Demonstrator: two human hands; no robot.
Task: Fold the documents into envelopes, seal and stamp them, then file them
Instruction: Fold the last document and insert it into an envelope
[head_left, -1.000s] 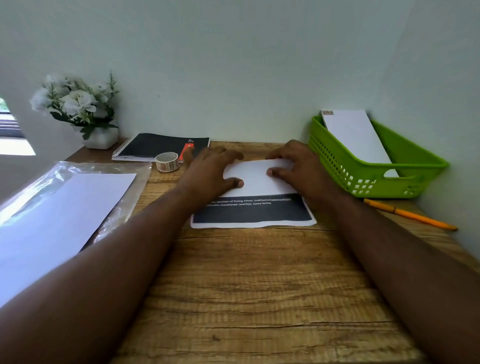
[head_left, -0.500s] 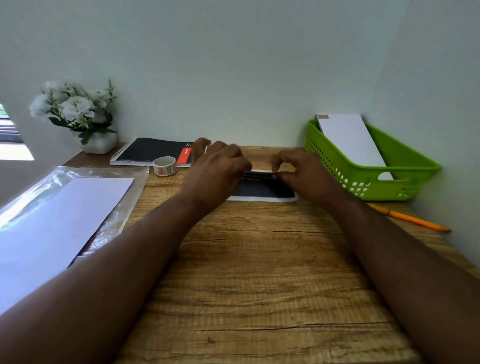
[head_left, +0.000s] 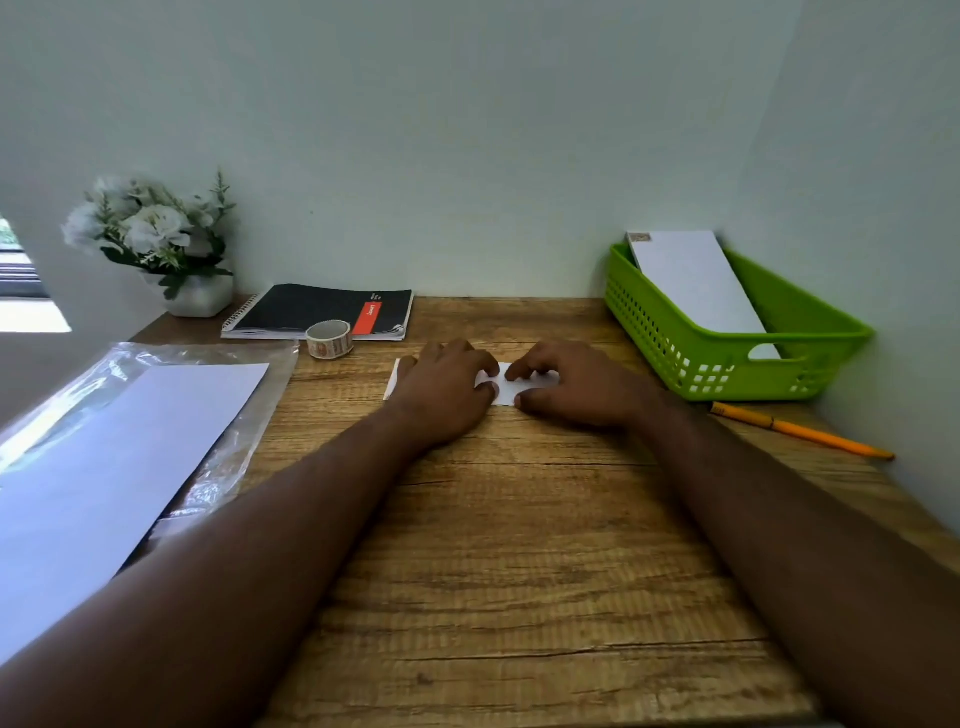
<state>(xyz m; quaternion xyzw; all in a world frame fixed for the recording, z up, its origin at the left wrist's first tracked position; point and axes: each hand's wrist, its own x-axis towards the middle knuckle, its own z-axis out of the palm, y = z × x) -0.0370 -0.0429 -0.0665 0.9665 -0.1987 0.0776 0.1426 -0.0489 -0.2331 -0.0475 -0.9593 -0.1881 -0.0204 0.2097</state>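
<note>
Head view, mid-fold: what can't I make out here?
- Folded document: mostly covered by the left hand and right hand; fold lines and right end hidden.
- Envelope in the green basket: lower end behind the wall; stamp too small to read.
- Stamp roll: print too small.
- Notebook label: unreadable.

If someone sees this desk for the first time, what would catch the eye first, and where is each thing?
First, the left hand and right hand pressing a folded white paper flat at the middle of the wooden desk. Next, the bright green basket at the back right, with a white envelope leaning in it. At the back left stands a pot of white flowers.
</note>
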